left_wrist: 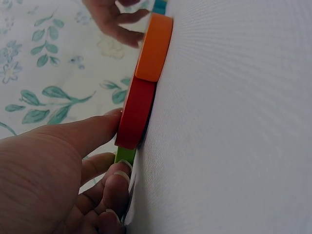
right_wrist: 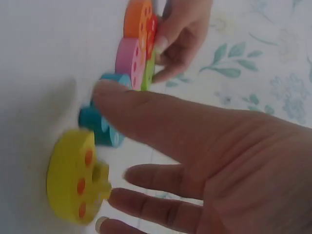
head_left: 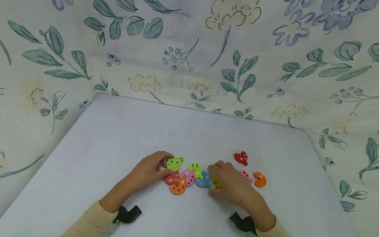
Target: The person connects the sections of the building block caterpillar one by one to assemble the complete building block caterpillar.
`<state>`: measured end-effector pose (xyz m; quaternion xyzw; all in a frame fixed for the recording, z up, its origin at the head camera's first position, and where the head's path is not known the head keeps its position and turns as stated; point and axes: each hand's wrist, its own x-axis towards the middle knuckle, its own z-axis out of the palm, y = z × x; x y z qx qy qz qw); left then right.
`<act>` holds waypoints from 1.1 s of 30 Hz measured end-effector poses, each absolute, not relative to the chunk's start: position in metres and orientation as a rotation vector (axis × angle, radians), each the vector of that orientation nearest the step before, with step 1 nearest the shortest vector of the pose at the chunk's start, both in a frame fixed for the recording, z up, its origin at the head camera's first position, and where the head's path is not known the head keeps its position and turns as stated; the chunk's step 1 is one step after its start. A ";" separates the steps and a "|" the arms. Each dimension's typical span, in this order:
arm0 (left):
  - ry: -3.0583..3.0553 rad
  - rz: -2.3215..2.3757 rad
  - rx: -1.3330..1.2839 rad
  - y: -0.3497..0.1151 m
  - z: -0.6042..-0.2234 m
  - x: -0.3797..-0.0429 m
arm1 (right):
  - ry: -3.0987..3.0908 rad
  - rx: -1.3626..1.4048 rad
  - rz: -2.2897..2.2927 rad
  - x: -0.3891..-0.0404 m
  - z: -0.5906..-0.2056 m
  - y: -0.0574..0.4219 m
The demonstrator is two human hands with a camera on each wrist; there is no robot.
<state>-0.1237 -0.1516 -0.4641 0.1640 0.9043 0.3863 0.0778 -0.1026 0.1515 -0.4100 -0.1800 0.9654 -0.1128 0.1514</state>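
Note:
My left hand (head_left: 151,168) holds the green smiling caterpillar-head puzzle piece (head_left: 173,164) between thumb and fingers; the thumb also touches the red piece 2 (left_wrist: 135,114). Joined to these run the orange 3 (head_left: 178,187), the pink 4 (head_left: 189,177), a green piece (head_left: 194,169) and the blue 6 (head_left: 202,179) in a curved row. My right hand (head_left: 232,184) hovers over the yellow piece with red dots (right_wrist: 70,178), its fingers spread and fairly straight. The right thumb overlaps the blue piece in the right wrist view; contact is unclear.
Right of the right hand lie a red piece (head_left: 241,158), a pink dotted piece (head_left: 245,176) and the orange 10 (head_left: 260,179), all loose on the white tabletop (head_left: 133,131). Floral cloth (head_left: 189,65) rises behind the table's far edge.

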 end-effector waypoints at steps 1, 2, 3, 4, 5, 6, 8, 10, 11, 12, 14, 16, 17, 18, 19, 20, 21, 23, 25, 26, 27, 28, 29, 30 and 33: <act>2.709 1.156 0.490 -0.152 -0.464 -0.124 | 2.769 -0.512 -0.315 -0.103 -0.409 0.155; 2.708 1.157 0.488 -0.151 -0.464 -0.124 | 2.764 -0.504 -0.318 -0.103 -0.408 0.158; 2.706 1.156 0.486 -0.151 -0.464 -0.124 | 2.761 -0.493 -0.323 -0.103 -0.408 0.161; 2.706 1.157 0.485 -0.151 -0.464 -0.124 | 2.757 -0.482 -0.324 -0.103 -0.409 0.163; 2.706 1.158 0.484 -0.151 -0.464 -0.123 | 2.752 -0.474 -0.327 -0.103 -0.410 0.165; 2.706 1.159 0.482 -0.152 -0.463 -0.123 | 2.746 -0.468 -0.334 -0.103 -0.410 0.167; 2.706 1.160 0.480 -0.152 -0.463 -0.123 | 2.743 -0.459 -0.340 -0.103 -0.412 0.169; 2.708 1.161 0.477 -0.152 -0.463 -0.123 | 2.745 -0.446 -0.328 -0.102 -0.414 0.171; 2.708 1.162 0.476 -0.151 -0.463 -0.123 | 2.747 -0.442 -0.322 -0.102 -0.415 0.171; 2.708 1.162 0.476 -0.151 -0.463 -0.123 | 2.747 -0.431 -0.320 -0.102 -0.415 0.172; 2.708 1.162 0.480 -0.151 -0.463 -0.123 | 2.750 -0.401 -0.319 -0.100 -0.416 0.172; 2.709 1.162 0.485 -0.151 -0.464 -0.123 | 2.749 -0.358 -0.347 -0.098 -0.416 0.171; 2.711 1.161 0.488 -0.151 -0.464 -0.123 | 2.745 -0.332 -0.377 -0.097 -0.416 0.170; 2.713 1.159 0.490 -0.151 -0.464 -0.123 | 2.740 -0.306 -0.403 -0.096 -0.415 0.168; 2.714 1.159 0.492 -0.151 -0.464 -0.123 | 2.737 -0.285 -0.430 -0.094 -0.414 0.166; 2.714 1.159 0.493 -0.152 -0.464 -0.123 | 2.734 -0.266 -0.452 -0.093 -0.413 0.164; 2.714 1.161 0.494 -0.152 -0.464 -0.123 | 2.730 -0.251 -0.471 -0.092 -0.412 0.161; 2.712 1.162 0.493 -0.152 -0.464 -0.123 | 2.722 -0.231 -0.485 -0.089 -0.410 0.156; 2.710 1.165 0.495 -0.152 -0.465 -0.123 | 2.721 -0.220 -0.472 -0.087 -0.409 0.151; 2.709 1.166 0.496 -0.152 -0.465 -0.123 | 2.720 -0.213 -0.463 -0.087 -0.409 0.149; 2.710 1.166 0.499 -0.152 -0.465 -0.123 | 2.719 -0.208 -0.458 -0.086 -0.410 0.147; 2.711 1.166 0.501 -0.152 -0.465 -0.123 | 2.719 -0.201 -0.455 -0.086 -0.410 0.145; 2.712 1.165 0.504 -0.153 -0.465 -0.123 | 2.719 -0.195 -0.450 -0.086 -0.412 0.143; 2.713 1.165 0.506 -0.152 -0.466 -0.123 | 2.722 -0.186 -0.441 -0.086 -0.413 0.142; 2.715 1.161 0.509 -0.152 -0.466 -0.124 | 2.731 -0.161 -0.418 -0.087 -0.417 0.139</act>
